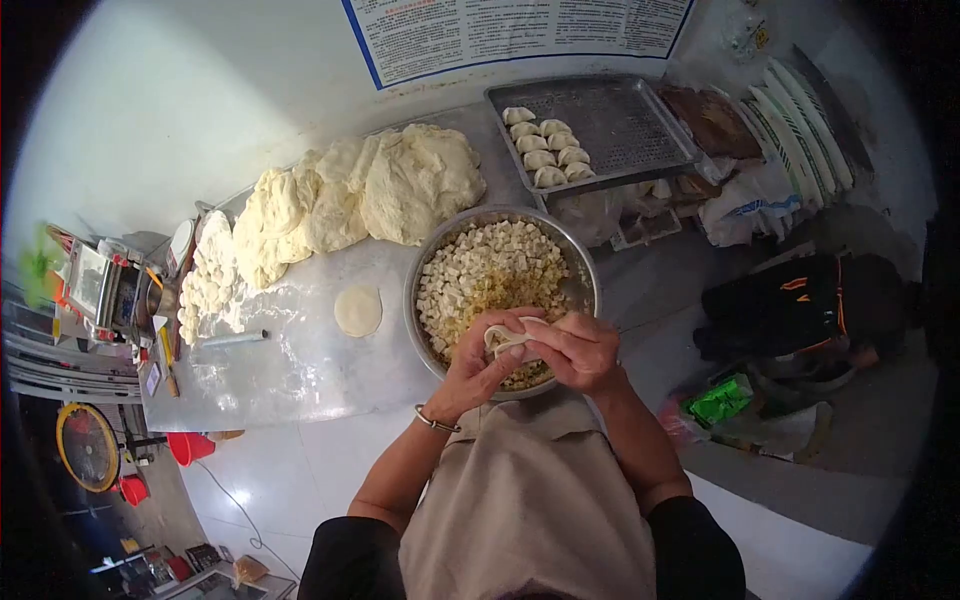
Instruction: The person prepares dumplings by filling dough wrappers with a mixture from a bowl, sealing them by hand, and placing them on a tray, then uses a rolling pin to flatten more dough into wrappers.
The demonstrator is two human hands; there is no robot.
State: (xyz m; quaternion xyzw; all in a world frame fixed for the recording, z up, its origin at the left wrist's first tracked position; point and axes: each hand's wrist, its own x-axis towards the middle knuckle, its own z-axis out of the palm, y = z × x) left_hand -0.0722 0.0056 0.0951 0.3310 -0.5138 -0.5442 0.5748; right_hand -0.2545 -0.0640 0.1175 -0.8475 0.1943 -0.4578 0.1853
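Note:
Over the near edge of a steel bowl (412, 290), my two hands work on one dumpling (506, 338), its pale dough folded up around the middle. My left hand (474, 368) cups it from the left with curled fingers. Pinched at the dough's right edge are the fingers of my right hand (582, 352). Whatever lies inside the fold is mostly hidden by the fingers. Diced white filling (490, 262) with yellowish bits fills much of the bowl. A round dough wrapper (358, 310) lies flat on the metal table (300, 370) left of the bowl.
Large dough mounds (420, 185) and small dough pieces (208, 265) lie along the table's back. A rolling pin (232, 339) rests at left. Behind the bowl, a perforated tray (630, 125) holds several shaped dumplings (548, 150). Bags (745, 205) and a dark bundle (775, 305) are at right.

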